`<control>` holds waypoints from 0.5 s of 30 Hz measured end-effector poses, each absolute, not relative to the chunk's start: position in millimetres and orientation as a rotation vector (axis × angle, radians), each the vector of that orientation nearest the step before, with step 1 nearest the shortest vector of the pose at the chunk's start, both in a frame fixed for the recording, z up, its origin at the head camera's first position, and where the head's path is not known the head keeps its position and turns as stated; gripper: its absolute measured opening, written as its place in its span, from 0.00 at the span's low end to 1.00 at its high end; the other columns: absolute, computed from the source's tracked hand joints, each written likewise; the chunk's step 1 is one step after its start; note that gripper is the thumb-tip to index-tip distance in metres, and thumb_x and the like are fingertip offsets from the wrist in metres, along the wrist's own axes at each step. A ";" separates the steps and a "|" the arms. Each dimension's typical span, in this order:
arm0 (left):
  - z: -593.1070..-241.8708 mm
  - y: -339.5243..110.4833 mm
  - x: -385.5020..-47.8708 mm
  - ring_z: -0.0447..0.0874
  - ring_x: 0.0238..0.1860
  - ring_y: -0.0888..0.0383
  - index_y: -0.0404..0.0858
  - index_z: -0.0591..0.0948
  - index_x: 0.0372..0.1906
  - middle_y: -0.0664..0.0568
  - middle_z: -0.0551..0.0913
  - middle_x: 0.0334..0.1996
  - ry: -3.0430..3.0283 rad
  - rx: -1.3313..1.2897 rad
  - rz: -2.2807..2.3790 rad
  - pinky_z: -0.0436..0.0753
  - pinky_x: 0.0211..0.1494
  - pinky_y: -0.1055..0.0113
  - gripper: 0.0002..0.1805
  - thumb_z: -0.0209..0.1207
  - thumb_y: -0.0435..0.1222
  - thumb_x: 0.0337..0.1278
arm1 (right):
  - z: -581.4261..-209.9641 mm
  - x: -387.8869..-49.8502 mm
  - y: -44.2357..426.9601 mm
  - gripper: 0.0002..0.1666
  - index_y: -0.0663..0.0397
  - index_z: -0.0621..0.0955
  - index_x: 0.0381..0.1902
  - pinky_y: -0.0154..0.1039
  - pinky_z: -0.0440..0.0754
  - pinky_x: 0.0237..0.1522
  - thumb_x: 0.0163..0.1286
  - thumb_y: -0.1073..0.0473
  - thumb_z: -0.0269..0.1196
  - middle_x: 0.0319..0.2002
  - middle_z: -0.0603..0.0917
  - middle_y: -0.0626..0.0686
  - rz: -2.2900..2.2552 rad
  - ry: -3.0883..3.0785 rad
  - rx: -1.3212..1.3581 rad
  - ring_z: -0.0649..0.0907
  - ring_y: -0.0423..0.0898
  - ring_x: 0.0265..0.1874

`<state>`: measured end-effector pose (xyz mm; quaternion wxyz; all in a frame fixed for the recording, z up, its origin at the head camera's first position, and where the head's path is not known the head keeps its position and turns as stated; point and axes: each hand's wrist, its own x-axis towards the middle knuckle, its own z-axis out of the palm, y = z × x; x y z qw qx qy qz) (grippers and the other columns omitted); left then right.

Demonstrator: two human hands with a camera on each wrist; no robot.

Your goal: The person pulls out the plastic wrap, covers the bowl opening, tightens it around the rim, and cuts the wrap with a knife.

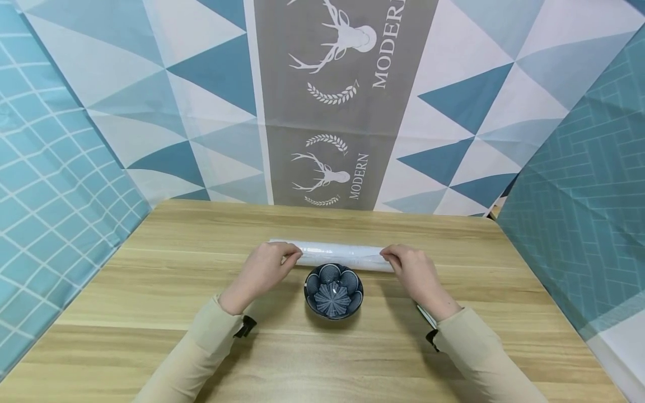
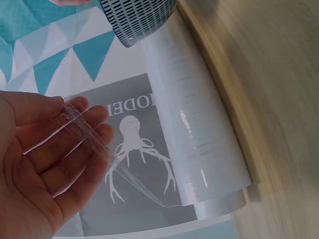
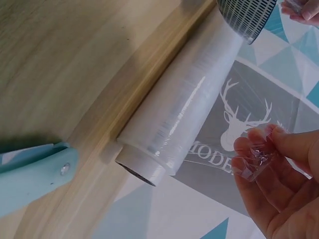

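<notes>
A roll of clear cling film [image 1: 347, 256] lies crosswise on the table, just behind a dark blue patterned bowl [image 1: 333, 296]. My left hand [image 1: 263, 272] pinches one edge of the film [image 2: 88, 130] between thumb and forefinger, its other fingers loosely bent. At the right end, my right hand [image 1: 414, 273] pinches a bunched bit of film [image 3: 255, 158] between thumb and fingers. A thin sheet stretches from the roll to both hands, raised off it. The bowl stands upright between the hands with nothing visible in it.
A light green folding tool [image 3: 42, 167], like a folding knife, lies on the table right of the roll, partly hidden by my right wrist in the head view. Patterned cloth [image 1: 322, 112] hangs behind the wooden table [image 1: 151, 268], with teal coverings at both sides.
</notes>
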<state>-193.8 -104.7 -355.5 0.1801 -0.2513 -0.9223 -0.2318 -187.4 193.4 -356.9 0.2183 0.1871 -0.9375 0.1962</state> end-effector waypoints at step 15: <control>-344.6 -104.9 -185.7 0.83 0.31 0.58 0.41 0.85 0.32 0.52 0.86 0.32 -2.585 -0.695 -0.618 0.81 0.34 0.63 0.06 0.58 0.37 0.55 | -347.5 -181.0 195.0 0.06 0.56 0.84 0.34 0.41 0.80 0.27 0.61 0.65 0.60 0.32 0.85 0.54 0.520 -2.560 0.544 0.83 0.46 0.25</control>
